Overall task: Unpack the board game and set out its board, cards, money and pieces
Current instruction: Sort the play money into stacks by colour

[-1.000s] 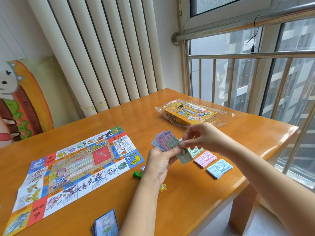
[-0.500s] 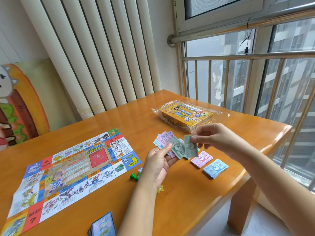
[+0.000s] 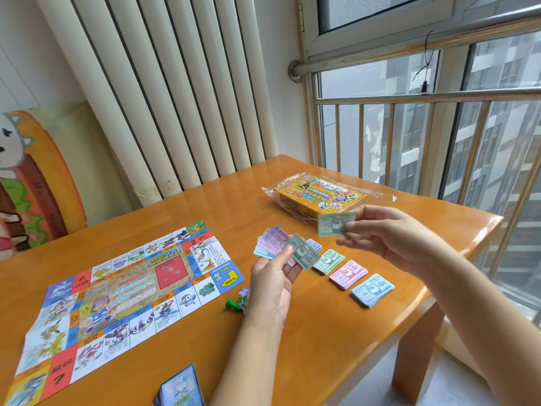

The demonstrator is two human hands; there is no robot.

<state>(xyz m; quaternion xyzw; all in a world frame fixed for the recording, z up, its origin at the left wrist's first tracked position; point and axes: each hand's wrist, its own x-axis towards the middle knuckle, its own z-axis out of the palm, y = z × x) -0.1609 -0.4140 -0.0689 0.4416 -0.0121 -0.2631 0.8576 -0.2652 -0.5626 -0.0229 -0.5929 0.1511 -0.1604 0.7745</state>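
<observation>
Pinching 1 green note [image 3: 333,228] by its right end in the right hand [image 3: 377,232], long axis level, just before the box [image 3: 319,197], green pile [image 3: 329,261] below and nearer the body; gripping a fan of notes [image 3: 275,244] in the left hand [image 3: 275,285].

One board [image 3: 131,288]. One box [image 3: 319,197]. One card deck [image 3: 181,386]. Four money stacks: green stack [image 3: 329,260], pink stack [image 3: 348,273], blue stack [image 3: 373,290], purple stack [image 3: 314,245] half hidden. One fan of notes [image 3: 281,244]. One single green note [image 3: 333,224]. One green pawn [image 3: 231,303]; star tokens [image 3: 243,292] beside it, count unclear.
</observation>
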